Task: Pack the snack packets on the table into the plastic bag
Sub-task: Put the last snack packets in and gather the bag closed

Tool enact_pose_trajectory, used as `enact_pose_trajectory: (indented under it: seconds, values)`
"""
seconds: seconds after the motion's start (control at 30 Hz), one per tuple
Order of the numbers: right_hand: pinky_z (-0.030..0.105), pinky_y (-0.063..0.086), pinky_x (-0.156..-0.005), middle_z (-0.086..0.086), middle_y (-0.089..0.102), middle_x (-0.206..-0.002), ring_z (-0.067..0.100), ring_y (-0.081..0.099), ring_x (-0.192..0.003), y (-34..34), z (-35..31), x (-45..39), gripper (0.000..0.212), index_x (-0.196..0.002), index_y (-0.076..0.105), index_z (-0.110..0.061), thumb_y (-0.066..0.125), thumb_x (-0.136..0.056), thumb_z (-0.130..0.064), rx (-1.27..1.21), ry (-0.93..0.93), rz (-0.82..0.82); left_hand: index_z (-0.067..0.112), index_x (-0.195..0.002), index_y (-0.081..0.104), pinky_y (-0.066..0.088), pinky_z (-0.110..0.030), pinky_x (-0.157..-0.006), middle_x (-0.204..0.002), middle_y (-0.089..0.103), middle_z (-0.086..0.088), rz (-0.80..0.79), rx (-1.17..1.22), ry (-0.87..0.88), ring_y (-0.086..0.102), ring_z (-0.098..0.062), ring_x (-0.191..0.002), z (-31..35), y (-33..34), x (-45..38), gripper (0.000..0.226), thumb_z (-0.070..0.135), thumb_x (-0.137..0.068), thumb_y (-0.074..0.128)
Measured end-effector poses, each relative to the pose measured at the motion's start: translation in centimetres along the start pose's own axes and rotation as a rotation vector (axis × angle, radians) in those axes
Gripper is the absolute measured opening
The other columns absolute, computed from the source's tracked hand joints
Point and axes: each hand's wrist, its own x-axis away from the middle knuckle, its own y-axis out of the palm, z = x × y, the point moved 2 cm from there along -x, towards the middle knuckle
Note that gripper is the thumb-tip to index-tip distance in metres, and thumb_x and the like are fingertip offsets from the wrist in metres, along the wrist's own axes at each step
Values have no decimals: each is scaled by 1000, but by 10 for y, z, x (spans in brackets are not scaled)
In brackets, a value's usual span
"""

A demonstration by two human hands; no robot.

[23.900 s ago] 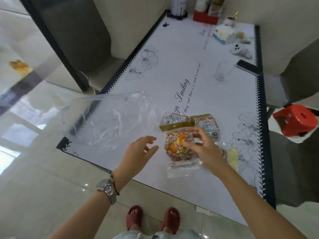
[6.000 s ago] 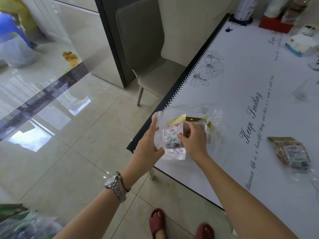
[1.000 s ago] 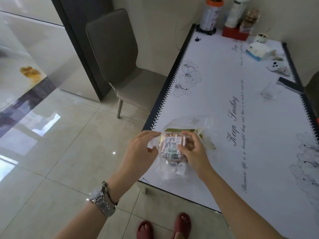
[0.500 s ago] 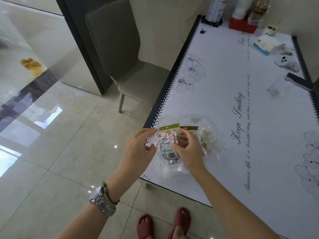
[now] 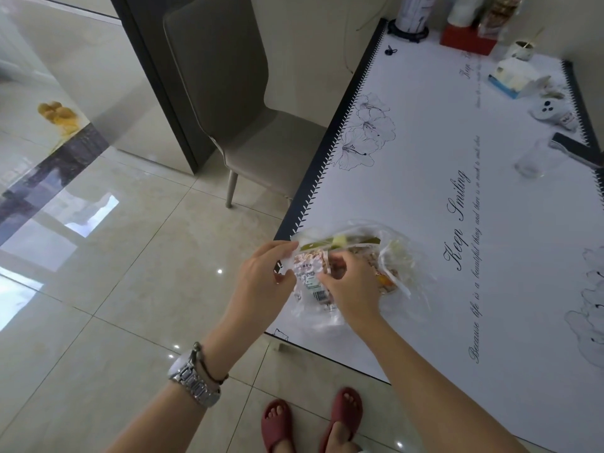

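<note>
A clear plastic bag [image 5: 410,291] lies at the near left corner of the white table [image 5: 490,223], with several snack packets [image 5: 384,271] showing through it, their green headers [image 5: 327,244] at the far side. My left hand [image 5: 264,281] pinches the bag's film at its left edge. My right hand [image 5: 351,291] grips the bag over a packet with a white label [image 5: 309,276]. Both hands sit close together at the table's corner. No loose packet shows elsewhere on the table.
A grey chair [image 5: 242,103] stands left of the table. At the far end sit a glass [image 5: 531,160], a dark phone [image 5: 578,153], a white remote [image 5: 552,109], a tissue box [image 5: 513,76], a red box [image 5: 467,42] and bottles. Tiled floor and my red slippers [image 5: 312,420] lie below.
Six seconds ago one packet still lay loose on the table to the right; it no longer shows there. In the last second my hands stayed on the bag, shifting their grip slightly.
</note>
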Motion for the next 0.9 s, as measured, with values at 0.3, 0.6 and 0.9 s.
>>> enact_pose_trajectory:
  seconds: [0.3, 0.6, 0.9]
  values:
    - [19, 45, -67, -8, 60, -89, 10, 58, -82, -15, -8, 6, 29, -104, 63, -15, 72, -78, -21, -53, -3, -38, 18, -124, 58, 43, -7, -62, -121, 57, 7, -43, -44, -9, 61, -13, -68, -8, -2, 2, 43, 3, -84, 57]
    - [32, 56, -81, -3, 69, -85, 14, 66, -81, -75, -5, 25, 19, -95, 67, -16, 73, -77, -16, -36, -9, -76, 17, -127, 52, 49, -26, -83, -122, 56, 1, -91, -77, 25, 60, -16, -90, -3, -13, 3, 42, 9, -86, 57]
    - [30, 53, -70, -7, 66, -78, 14, 63, -71, -137, -1, 36, 18, -94, 69, -16, 73, -77, -20, 33, -71, 7, 20, -118, 60, 50, -32, -88, -117, 62, 1, -149, -199, 101, 57, -15, -95, 20, -21, -2, 34, 14, -85, 62]
